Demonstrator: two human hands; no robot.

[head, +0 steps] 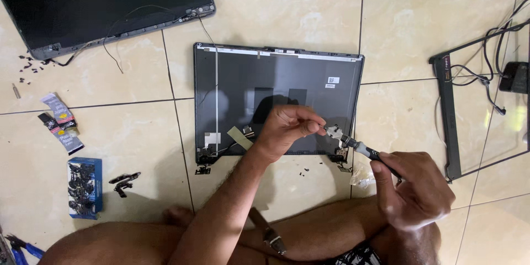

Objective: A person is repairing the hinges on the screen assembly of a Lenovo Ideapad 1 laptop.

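Left hand (287, 127) pinching small metal hinge bracket (333, 131) | right hand (411, 187) gripping screwdriver (361, 148), tip at bracket, handle hidden in fist | above dark laptop lid (232, 77) | screw indiscernible

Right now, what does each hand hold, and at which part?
The right hand holds a screwdriver by its handle. The left hand pinches a small metal hinge piece at its edge, against the tip.

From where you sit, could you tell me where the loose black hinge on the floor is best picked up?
Pinch the hinge across its long flat arm, coming straight down from above. It lies flat on the tile, apart from the blue box, so the narrow arm gives fingertips two free edges.
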